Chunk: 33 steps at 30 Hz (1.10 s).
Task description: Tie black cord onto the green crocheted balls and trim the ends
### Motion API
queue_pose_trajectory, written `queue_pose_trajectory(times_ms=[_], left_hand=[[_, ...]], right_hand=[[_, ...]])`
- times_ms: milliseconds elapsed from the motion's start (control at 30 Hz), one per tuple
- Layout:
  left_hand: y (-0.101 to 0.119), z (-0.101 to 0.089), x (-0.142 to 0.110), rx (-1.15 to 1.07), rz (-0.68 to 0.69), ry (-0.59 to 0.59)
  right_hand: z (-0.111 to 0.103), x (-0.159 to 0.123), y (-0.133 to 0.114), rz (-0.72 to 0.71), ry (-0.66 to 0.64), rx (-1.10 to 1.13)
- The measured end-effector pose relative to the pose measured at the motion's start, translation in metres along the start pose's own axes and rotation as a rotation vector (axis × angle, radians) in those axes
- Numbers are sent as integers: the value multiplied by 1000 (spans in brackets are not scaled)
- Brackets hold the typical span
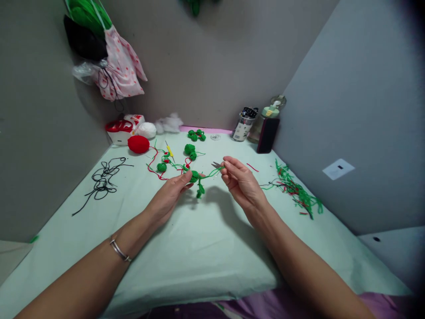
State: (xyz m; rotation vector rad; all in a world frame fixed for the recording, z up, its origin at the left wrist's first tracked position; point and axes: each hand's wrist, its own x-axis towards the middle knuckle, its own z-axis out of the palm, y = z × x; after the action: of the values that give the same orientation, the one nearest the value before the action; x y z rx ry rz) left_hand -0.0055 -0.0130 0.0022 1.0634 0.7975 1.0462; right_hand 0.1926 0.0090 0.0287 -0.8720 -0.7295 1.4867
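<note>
My left hand (171, 192) is closed on a small green crochet piece (194, 177), thumb on top, above the table. A leafy green part hangs from the piece. Green yarn strands (210, 173) stretch from it to my right hand (241, 179), whose fingertips pinch their ends. Small scissor blades (217, 165) show beside those fingertips; I cannot tell whether they are held or lie behind. Beyond my left hand lie a green crocheted ball (161, 167), a yellow-handled crochet hook (170, 150) and more green pieces (190, 150).
A red yarn ball (138, 144) and black cord (104, 177) lie left. Green and red yarn scraps (297, 188) are heaped right. At the back stand a pen cup (244, 126), a phone (268, 135), a bottle (270, 111) and white stuffing (170, 123). Walls enclose three sides.
</note>
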Motion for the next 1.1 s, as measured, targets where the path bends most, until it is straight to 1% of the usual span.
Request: queue_pose_trajectory(times_ms=[133, 300, 400, 533, 633, 933, 1100], left_hand=[[-1, -1, 0, -120, -24, -68], [-1, 1, -1, -170, -22, -50], [1, 3, -2, -174, -28, -55], [2, 4, -3, -138, -54, -68], [2, 4, -3, -136, -63, -58], [2, 4, -3, -150, -55, -65], [2, 5, -3, -169, -61, -66]], right_hand=[[5, -6, 4, -57, -62, -55], [12, -14, 6, -160, -104, -126], [12, -16, 6, -219, -96, -129], [10, -14, 6, -195, -85, -91], [10, -14, 7, -195, -82, -111], [10, -17, 13, -383, -89, -315], [12, -20, 15, -427, -64, -356]])
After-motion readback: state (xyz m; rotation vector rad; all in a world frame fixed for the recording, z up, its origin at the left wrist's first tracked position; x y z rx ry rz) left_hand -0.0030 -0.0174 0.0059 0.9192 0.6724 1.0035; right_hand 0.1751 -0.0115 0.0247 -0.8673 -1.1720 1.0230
